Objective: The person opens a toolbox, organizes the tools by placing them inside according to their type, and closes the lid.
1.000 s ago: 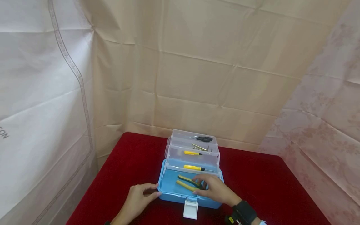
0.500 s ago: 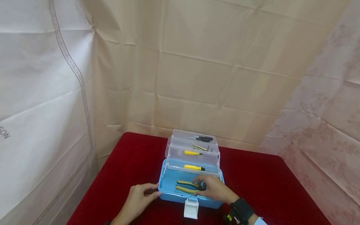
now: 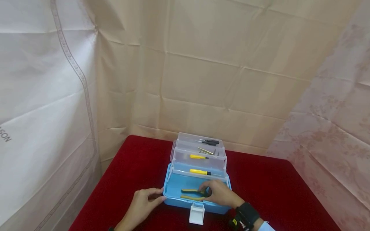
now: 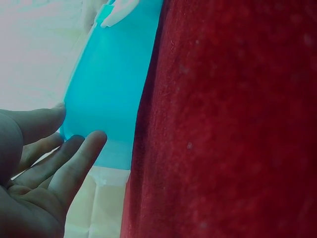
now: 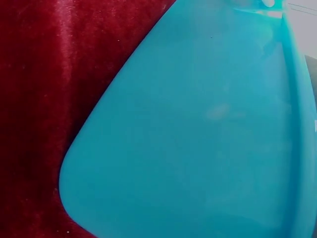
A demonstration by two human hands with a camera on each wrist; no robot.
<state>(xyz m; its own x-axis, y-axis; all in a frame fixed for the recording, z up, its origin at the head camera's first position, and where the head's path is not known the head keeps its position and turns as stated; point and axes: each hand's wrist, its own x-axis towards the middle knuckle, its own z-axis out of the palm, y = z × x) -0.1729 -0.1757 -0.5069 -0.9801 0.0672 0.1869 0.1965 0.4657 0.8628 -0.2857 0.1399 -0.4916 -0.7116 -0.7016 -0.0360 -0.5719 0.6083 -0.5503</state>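
A blue toolbox [image 3: 178, 202] stands with its clear trays raised and its white latch [image 3: 197, 214] hanging down at the front. Inside the base lies a pair of pliers [image 3: 192, 198] with yellow and dark green handles spread apart, pointing left. My right hand [image 3: 222, 194] reaches over the front rim and pinches the pliers near the head, which the fingers mostly hide. At the front left corner my left hand [image 3: 141, 203] touches the box with thumb and fingertips. The left wrist view shows these fingers [image 4: 81, 166] fairly straight against the blue wall. Only the box wall [image 5: 173, 139] fills the right wrist view.
The raised trays hold a yellow-handled screwdriver [image 3: 199, 172], a smaller yellow-handled tool [image 3: 198, 156], brass-coloured pieces [image 3: 205, 150] and black screwdrivers [image 3: 212, 142]. A red cloth [image 3: 260, 183] covers the table. Beige sheets [image 3: 202, 80] hang behind it.
The pliers have turned inside the box, their handles swinging toward the front rim and lying more level. My right hand has shifted slightly with them. The left hand stays at the corner.
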